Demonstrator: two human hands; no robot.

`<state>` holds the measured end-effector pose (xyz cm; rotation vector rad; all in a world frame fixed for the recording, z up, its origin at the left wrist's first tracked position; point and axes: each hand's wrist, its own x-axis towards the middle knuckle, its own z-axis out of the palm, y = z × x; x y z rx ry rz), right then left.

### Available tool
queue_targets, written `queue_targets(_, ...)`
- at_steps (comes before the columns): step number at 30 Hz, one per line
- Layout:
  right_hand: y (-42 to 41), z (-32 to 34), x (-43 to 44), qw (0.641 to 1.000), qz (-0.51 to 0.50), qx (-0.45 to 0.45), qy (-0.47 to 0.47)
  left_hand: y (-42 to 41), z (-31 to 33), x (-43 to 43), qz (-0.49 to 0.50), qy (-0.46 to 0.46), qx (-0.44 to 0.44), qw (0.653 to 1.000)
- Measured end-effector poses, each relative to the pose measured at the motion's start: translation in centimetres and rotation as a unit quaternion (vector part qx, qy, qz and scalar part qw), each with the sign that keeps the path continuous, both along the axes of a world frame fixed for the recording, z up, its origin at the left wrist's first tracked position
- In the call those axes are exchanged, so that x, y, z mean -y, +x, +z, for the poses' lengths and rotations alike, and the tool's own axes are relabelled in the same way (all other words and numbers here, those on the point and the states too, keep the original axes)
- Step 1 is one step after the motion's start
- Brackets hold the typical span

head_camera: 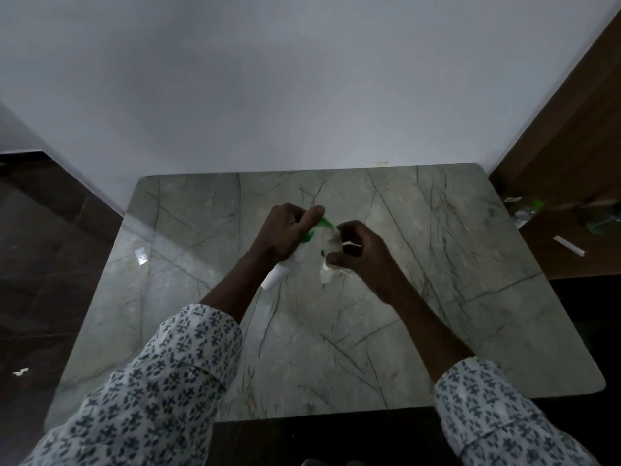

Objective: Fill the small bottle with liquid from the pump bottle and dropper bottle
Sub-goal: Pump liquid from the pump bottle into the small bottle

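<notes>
Two hands, two bottles, above mid-table point(437, 297).
Left hand point(285, 235) grasps tilted white pump bottle point(277, 275), green head at far end; just right, clear small bottle point(327, 274), gripped by curled fingers of right hand point(363, 253).

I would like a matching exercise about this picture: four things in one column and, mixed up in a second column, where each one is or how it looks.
Things
1. pump bottle
2. small bottle
3. table
4. white stick

Descriptions
a. lies on the brown surface to the right of the table
b. tilted, gripped by the left hand
c. grey marble with dark veins
d. clear, held by the right hand

Pairs: 1-b, 2-d, 3-c, 4-a
</notes>
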<state>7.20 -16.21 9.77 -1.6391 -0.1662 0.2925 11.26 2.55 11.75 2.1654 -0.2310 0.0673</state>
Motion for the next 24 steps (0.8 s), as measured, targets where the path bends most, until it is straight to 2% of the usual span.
queue_targets(3,1.6,1.1,1.2,0.998,0.03,-0.028,0.048,0.8,1.5,0.7,0.014,0.008,-0.02,1.0)
queue_targets(9,3.5,3.1,2.6,0.991,0.092,-0.051,0.08,2.1,3.2,1.5,0.031,0.006,-0.015,0.999)
queue_targets(24,3.2,2.6,1.5,0.992,0.099,-0.049,0.068,1.9,2.6,0.5,0.01,0.008,0.002,1.0)
